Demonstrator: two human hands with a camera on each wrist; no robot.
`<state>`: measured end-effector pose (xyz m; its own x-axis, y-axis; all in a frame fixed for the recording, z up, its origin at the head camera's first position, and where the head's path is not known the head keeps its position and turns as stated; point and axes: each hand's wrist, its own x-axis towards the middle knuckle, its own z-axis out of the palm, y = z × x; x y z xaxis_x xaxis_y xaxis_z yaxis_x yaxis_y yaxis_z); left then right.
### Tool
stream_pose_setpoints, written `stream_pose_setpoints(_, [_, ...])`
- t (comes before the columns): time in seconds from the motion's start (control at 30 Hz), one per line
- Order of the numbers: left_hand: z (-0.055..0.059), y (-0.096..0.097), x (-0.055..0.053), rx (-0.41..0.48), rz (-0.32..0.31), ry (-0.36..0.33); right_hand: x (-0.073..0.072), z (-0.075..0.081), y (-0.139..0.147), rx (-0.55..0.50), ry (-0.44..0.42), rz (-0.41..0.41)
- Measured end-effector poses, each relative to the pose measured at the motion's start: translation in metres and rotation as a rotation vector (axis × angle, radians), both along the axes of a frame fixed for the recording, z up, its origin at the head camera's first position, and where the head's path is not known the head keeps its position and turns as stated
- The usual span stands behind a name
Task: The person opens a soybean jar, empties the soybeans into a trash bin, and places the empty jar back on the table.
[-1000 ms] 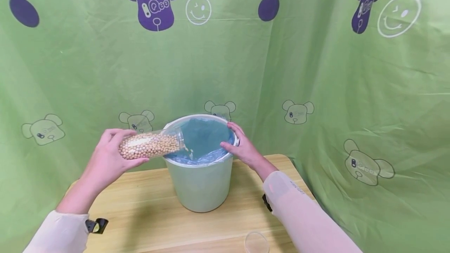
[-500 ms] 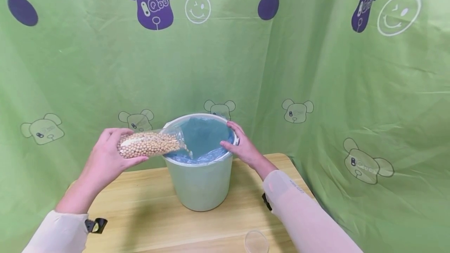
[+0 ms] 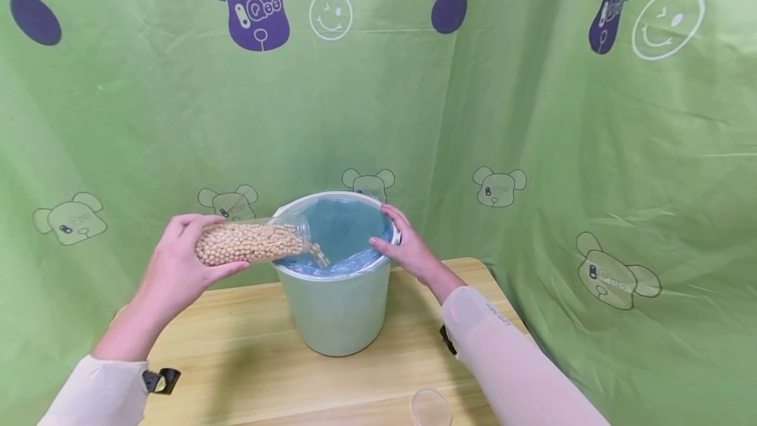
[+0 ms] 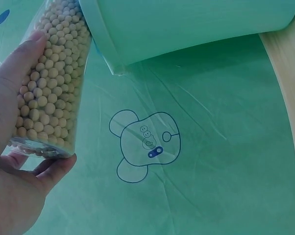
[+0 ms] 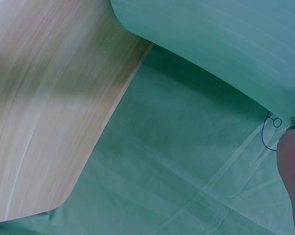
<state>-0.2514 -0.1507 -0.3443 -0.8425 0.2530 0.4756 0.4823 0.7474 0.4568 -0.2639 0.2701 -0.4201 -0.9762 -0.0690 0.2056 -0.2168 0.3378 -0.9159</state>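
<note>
My left hand grips the base end of a clear jar full of round beige beans. The jar lies almost on its side, its open mouth over the left rim of a pale green bucket. Several beans drop from the mouth into the bucket, which has a blue plastic bag as liner. On the right side, my right hand holds the bucket's rim, thumb inside and fingers along the outer edge. In the right wrist view only a bit of that hand shows beside the bucket wall.
The bucket stands on a light wooden table with rounded corners. A clear round lid lies near the table's front edge. Green printed cloth hangs behind and to the right.
The stream of beans from the jar's mouth has grown thicker, and the beans inside have shifted toward the mouth. Both hands and the bucket stay nearly in place.
</note>
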Motion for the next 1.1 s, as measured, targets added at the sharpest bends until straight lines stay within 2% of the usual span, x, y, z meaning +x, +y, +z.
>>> stream_pose_setpoints(0.33, [0.001,-0.0015,-0.0012,0.001,0.0,-0.031,-0.0002,-0.0016,-0.0006,-0.006,-0.007,0.002])
stream_pose_setpoints(0.83, [0.0017,0.0011,-0.0014,0.015,-0.025,-0.01,0.0001,-0.0018,0.0007,-0.017,0.0,-0.001])
stream_pose_setpoints(1.1, [-0.0025,0.0021,-0.0006,0.088,-0.004,-0.02,-0.0001,-0.0021,0.0007,-0.017,-0.006,-0.006])
